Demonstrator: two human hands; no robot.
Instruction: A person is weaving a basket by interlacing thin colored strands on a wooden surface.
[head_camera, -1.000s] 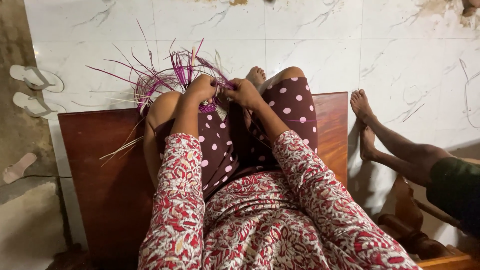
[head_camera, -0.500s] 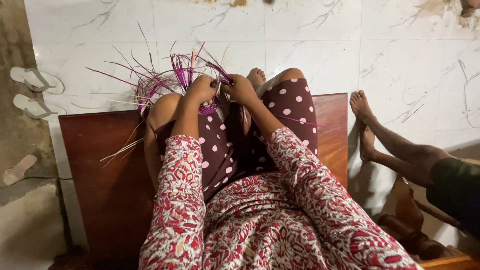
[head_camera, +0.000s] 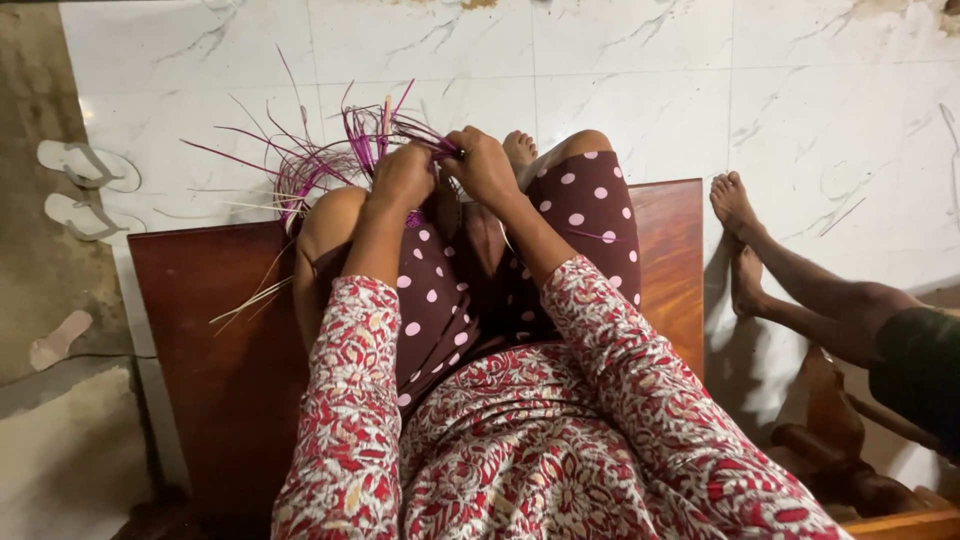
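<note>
Both my hands meet above my raised knees on a piece of woven work made of thin purple and pale strips (head_camera: 335, 160). My left hand (head_camera: 402, 176) grips the woven part, with loose strips fanning up and to the left. My right hand (head_camera: 482, 165) pinches strips right beside it, fingers closed. The woven centre is mostly hidden behind my hands. I sit on a reddish wooden bench (head_camera: 215, 340), wearing a dotted maroon skirt and red patterned sleeves.
A white marble-look tiled floor (head_camera: 640, 90) lies ahead. A pair of pale sandals (head_camera: 85, 190) rests at the left on a bare concrete strip. Another person's bare legs and feet (head_camera: 770, 270) stretch in from the right beside a wooden chair frame (head_camera: 850, 460).
My hands have stayed on the strips with only small finger movements. The view has shifted very slightly.
</note>
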